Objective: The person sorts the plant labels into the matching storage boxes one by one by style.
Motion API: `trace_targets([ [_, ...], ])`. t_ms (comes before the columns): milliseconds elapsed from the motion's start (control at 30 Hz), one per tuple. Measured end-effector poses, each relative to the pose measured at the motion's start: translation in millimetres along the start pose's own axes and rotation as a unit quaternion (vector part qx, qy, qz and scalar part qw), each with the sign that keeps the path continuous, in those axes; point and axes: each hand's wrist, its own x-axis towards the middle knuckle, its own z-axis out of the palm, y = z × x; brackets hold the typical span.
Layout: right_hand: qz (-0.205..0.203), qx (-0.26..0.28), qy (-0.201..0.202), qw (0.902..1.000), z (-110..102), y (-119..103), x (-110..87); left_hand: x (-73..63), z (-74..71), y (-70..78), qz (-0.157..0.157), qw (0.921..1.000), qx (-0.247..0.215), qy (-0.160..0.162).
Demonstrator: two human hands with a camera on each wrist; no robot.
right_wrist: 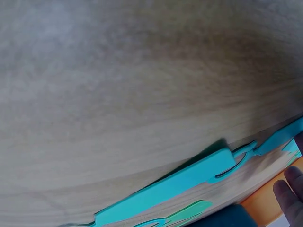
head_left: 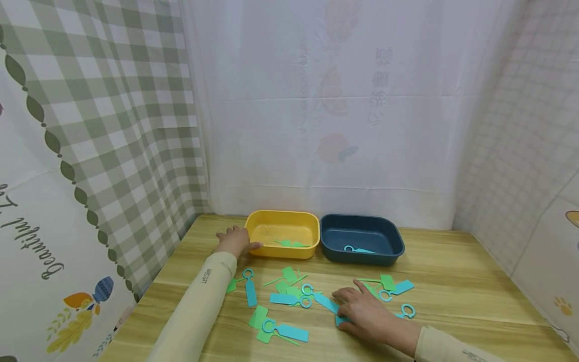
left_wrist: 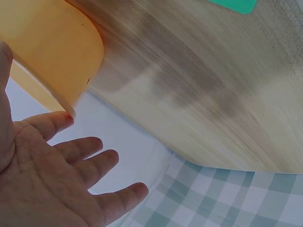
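Note:
My left hand (head_left: 235, 242) rests at the left end of the yellow bin (head_left: 282, 251). Its thumb reaches over the rim and the other fingers spread outside; in the left wrist view a fingertip touches the rim. Low over the table, my right hand (head_left: 364, 311) has its fingers over the blue ring-ended plant labels. One blue label (head_left: 342, 321) shows beside its thumb, partly hidden by the hand. In the right wrist view, a blue label (right_wrist: 279, 139) runs to the fingers at the right edge. Whether they grip it is not visible.
Green plant labels (head_left: 259, 317) and blue ones (head_left: 291, 333) lie scattered on the wooden table (head_left: 452, 281). Green labels (head_left: 289, 243) are in the yellow bin. The navy bin (head_left: 362, 258) beside it contains a blue label (head_left: 359, 250). Cloth curtains (head_left: 334, 151) enclose the table.

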Motion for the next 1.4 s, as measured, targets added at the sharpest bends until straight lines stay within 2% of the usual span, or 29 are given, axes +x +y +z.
trace_targets([
  [233, 0.022, 0.046, 0.011, 0.9986, -1, -7, 6.7, -0.1, -0.1, -0.2, 0.001, 1.0, -0.003, -0.001],
  [500, 0.085, 0.116, 0.023, 0.9893, -16, -17, 28.3, -0.7, -0.2, -0.3, 0.001, 1.0, -0.002, 0.0],
  [733, 0.093, 0.142, 0.055, 0.9839, -27, -20, 46.7, -1.2, -0.7, -0.8, 0.002, 1.0, -0.002, -0.002],
  [833, 0.096, 0.147, 0.062, 0.9824, -32, -17, 51.8, -1.9, -1.2, -0.5, 0.002, 1.0, -0.002, -0.004],
  [933, 0.107, 0.17, 0.072, 0.977, -37, -12, 54.9, -2.1, -1.3, -0.4, 0.003, 1.0, -0.001, -0.006],
  [1067, 0.143, 0.203, 0.087, 0.9648, -40, -2, 56.6, -2.1, -1.8, 0.3, 0.003, 1.0, -0.002, -0.006],
  [1167, 0.17, 0.206, 0.094, 0.9589, -42, 5, 56.4, -1.9, -1.9, 0.7, 0.002, 1.0, -0.002, -0.005],
  [1400, 0.196, 0.19, 0.102, 0.9566, -49, 23, 55.0, -0.6, 0.5, -1.5, -0.001, 1.0, -0.003, -0.004],
])
